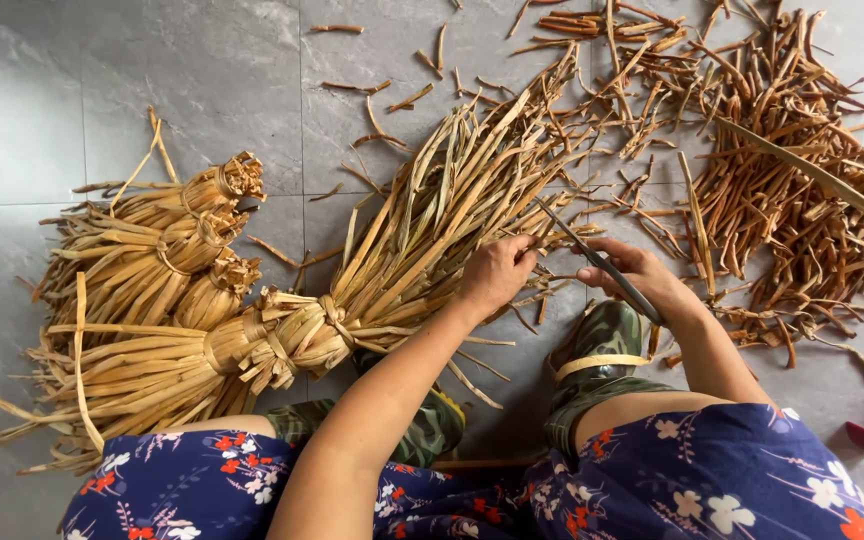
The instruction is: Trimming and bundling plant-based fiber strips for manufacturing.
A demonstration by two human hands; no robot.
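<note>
— On the grey tiled floor [152, 60], what can be counted as finished?
— Several tied bundles of dried tan leaf strips [167, 235] are stacked at the left, each bound near its butt end with a strip of the same material. These can be judged complete.
— And what is being handled?
— One larger tied bundle of pale dried strips [432, 210] is laid across the middle, its loose ends fanned out toward the upper right. Those ends are gripped by the left hand [497, 275], closed around a few strips. A long thin dark blade [602, 265] is held in the right hand [642, 275], fingers wrapped around it, and is set against the strip ends.
— What is left over?
— A wide heap of brown trimmed offcuts [802, 200] is spread at the right. How much of the held bundle remains untrimmed cannot be told.
</note>
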